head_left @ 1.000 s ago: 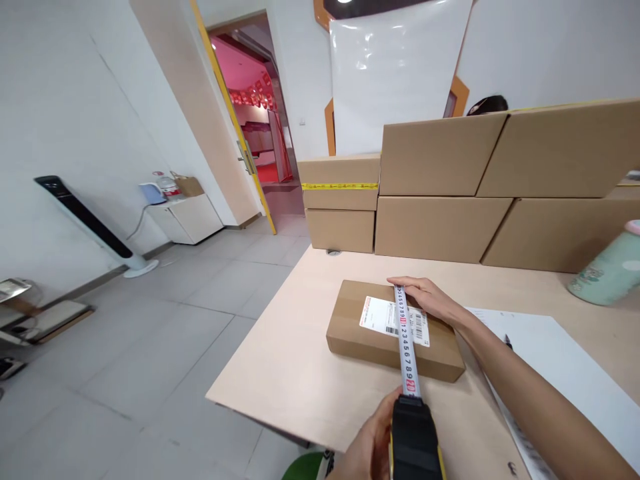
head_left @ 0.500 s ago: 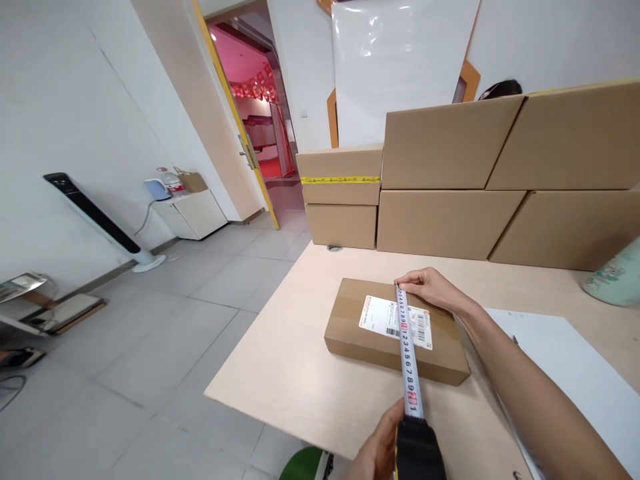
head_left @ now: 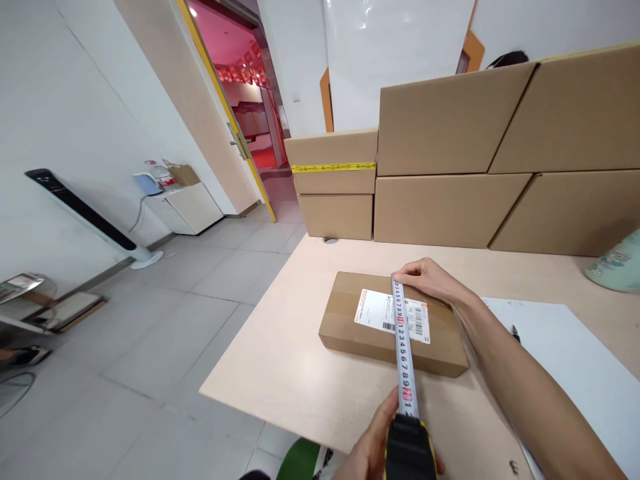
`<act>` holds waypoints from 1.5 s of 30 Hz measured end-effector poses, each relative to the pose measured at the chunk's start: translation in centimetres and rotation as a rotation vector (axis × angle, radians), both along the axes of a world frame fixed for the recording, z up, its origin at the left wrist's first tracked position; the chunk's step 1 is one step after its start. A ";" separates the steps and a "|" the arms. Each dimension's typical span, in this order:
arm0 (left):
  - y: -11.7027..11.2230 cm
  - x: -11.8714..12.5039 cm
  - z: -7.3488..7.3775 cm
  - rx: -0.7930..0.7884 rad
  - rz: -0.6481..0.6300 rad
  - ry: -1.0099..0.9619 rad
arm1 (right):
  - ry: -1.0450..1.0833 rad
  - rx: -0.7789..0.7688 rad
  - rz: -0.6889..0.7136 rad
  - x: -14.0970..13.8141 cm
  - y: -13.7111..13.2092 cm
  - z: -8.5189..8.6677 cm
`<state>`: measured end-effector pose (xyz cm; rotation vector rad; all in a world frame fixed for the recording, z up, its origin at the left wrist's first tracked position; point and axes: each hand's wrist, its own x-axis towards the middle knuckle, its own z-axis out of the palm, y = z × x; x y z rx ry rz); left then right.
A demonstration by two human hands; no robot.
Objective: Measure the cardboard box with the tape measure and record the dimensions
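A flat brown cardboard parcel (head_left: 350, 320) with a white shipping label (head_left: 376, 310) lies on the light wooden table (head_left: 300, 380). A measuring tape (head_left: 403, 353) stretches across the parcel from its far edge to the near side. My right hand (head_left: 430, 280) pinches the tape's end against the parcel's far edge. My left hand (head_left: 373, 450) grips the black and yellow tape measure case (head_left: 409, 450) at the bottom of the view, just off the table's near edge.
Large cardboard boxes (head_left: 450, 167) are stacked along the table's far side. A white sheet of paper (head_left: 560, 353) with a pen lies to the right, and a pale green bottle (head_left: 617, 263) lies beyond it. A tower fan (head_left: 80, 213) and a low cabinet (head_left: 183, 207) stand at left.
The view has shifted slightly, with the boxes closer. Both hands keep the tape stretched over the parcel; the tape case has drawn slightly back, so a little more tape shows.
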<state>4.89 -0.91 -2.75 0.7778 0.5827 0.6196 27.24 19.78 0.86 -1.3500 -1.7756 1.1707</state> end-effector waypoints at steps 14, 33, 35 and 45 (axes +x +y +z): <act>-0.1 -0.5 0.7 -0.078 -0.009 -0.003 | 0.023 -0.013 -0.017 -0.4 0.1 0.1; 0.3 -0.3 0.1 -0.075 -0.042 -0.100 | 0.030 -0.028 -0.014 -0.5 0.0 0.3; 0.3 -0.3 0.1 -0.074 -0.040 -0.108 | 0.034 -0.026 -0.013 -0.5 0.0 0.3; 0.4 -0.3 0.2 -0.056 -0.039 -0.123 | 0.030 -0.033 -0.018 -0.6 -0.1 0.4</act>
